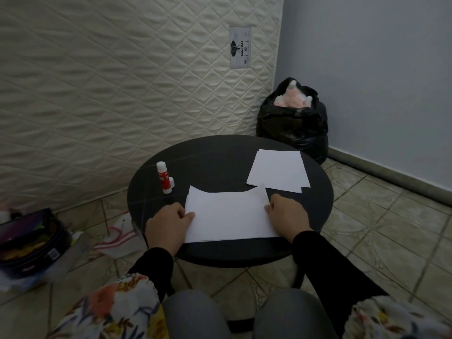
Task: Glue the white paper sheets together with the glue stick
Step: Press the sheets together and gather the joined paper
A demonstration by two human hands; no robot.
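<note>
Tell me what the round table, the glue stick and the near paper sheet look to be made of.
Round table: dark, matte top, likely painted wood or laminate; faint lines and a soft sheen show.
Glue stick: smooth plastic tube, red body with white ends; its cap seems to stand beside it.
Near paper sheet: thin matte white paper, with upturned far corners.

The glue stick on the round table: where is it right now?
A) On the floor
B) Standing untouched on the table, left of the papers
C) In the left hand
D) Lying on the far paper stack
B: the glue stick stands upright on the black table, while both hands rest on the near paper.
</note>
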